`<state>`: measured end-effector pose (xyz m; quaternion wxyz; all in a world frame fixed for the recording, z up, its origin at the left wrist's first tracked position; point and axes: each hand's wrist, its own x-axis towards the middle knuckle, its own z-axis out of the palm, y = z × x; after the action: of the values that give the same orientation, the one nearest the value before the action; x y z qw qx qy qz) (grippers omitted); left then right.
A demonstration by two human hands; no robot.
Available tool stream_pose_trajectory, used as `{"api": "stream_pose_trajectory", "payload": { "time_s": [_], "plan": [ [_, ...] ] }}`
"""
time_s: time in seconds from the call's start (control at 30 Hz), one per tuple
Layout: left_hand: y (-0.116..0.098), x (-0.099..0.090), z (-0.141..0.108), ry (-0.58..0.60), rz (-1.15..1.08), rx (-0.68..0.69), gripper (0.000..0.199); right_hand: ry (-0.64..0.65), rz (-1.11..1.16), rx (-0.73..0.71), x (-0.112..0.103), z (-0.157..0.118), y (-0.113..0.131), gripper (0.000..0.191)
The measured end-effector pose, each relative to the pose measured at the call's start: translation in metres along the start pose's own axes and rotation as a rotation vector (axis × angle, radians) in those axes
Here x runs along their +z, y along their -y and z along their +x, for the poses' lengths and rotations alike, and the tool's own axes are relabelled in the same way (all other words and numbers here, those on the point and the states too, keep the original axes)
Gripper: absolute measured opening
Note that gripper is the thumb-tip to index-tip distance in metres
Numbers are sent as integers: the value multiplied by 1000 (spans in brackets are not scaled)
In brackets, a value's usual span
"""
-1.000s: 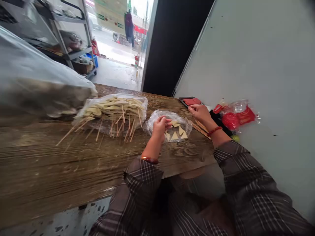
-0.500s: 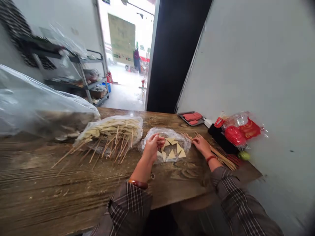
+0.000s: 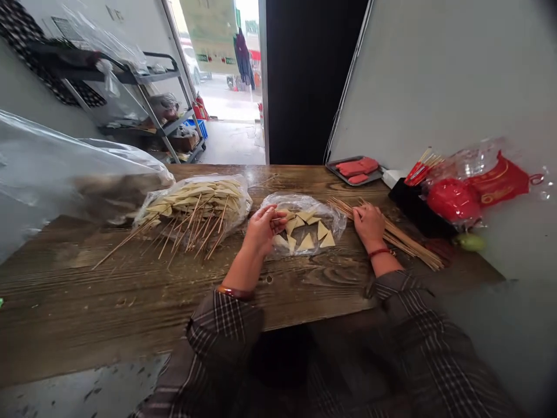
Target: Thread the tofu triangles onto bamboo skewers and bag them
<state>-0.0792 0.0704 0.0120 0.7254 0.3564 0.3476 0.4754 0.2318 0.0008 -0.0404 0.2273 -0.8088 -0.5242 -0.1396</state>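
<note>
My left hand (image 3: 263, 227) is raised over the left edge of a clear plastic bag (image 3: 339, 220), its fingers curled; whether something small is between them is hard to make out. Several pale yellow triangular pieces (image 3: 306, 242) lie spread on that bag. To its right, my right hand (image 3: 369, 225) rests on a bundle of thin wooden sticks (image 3: 409, 241), fingers bent down over them; its fingertips are partly hidden. At the left, a second plastic bag (image 3: 246, 203) bears a heap of skewered pale pieces (image 3: 204, 197), with sticks pointing toward me.
A dark tray (image 3: 343, 174) of pink-red slabs stands at the table's back edge. Right of the sticks are a black box (image 3: 413, 209), red packages (image 3: 455, 200) and a green fruit (image 3: 470, 241). Large plastic sheeting (image 3: 78, 180) covers the left; a shelf cart (image 3: 167, 125) stands behind.
The camera view has tilted down and shifted, showing more floor at the front left. My right hand now lies flatter over the sticks. My left hand stays over the bag's left edge.
</note>
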Motion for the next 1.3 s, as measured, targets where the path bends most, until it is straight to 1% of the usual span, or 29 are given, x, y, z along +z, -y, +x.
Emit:
{"api": "stream_pose_trajectory", "payload": {
  "time_s": [0.1, 0.2, 0.27, 0.33, 0.4, 0.47, 0.53, 0.57, 0.63, 0.73, 0.8, 0.87, 0.93, 0.97, 1.07, 1.13, 1.2, 1.3],
  "plan": [
    [-2, 4, -4, -8, 44, 38, 17, -98, 16, -28, -4, 0, 2, 39],
    [-1, 6, -6, -12, 146, 129, 17, -220, 152, -106, -13, 1, 9, 42],
    [1, 5, -5, -22, 265, 215, 17, -274, 258, -173, -21, 2, 20, 43],
    [4, 3, -2, -38, 420, 309, 17, -301, 307, -248, -33, 5, 36, 42],
    [6, -1, 3, -64, 603, 406, 15, -286, 267, -320, -45, 10, 57, 40],
    [8, -5, 6, -84, 810, 500, 14, -237, 167, -376, -55, 16, 77, 39],
    [10, -8, 9, -79, 1025, 568, 16, -182, 77, -411, -58, 21, 90, 39],
    [10, -10, 9, -68, 1121, 588, 18, -157, 47, -412, -57, 22, 92, 39],
    [11, -11, 10, -39, 1266, 609, 22, -109, 26, -369, -49, 24, 85, 38],
    [13, -11, 10, 16, 1361, 638, 29, -35, 93, -207, -31, 25, 54, 35],
    [16, -9, 10, 61, 1384, 664, 34, 4, 259, -95, -23, 26, 32, 33],
    [18, -8, 10, 96, 1404, 681, 37, -43, 500, -25, -25, 27, 21, 34],
    [20, -7, 11, 116, 1445, 688, 36, -157, 688, -25, -35, 26, 22, 37],
    [20, -6, 11, 119, 1475, 689, 36, -211, 737, -49, -43, 25, 28, 37],
    [19, -4, 8, 108, 1558, 704, 38, -386, 759, -101, -66, 15, 50, 39],
    [18, -1, 4, 92, 1587, 736, 37, -495, 744, -149, -74, 9, 62, 39],
    [18, 4, -3, 94, 1610, 769, 33, -522, 688, -207, -75, 6, 65, 38],
    [20, 13, -14, 169, 1661, 738, 21, -455, 565, -247, -69, 8, 60, 41]
  ]
}}
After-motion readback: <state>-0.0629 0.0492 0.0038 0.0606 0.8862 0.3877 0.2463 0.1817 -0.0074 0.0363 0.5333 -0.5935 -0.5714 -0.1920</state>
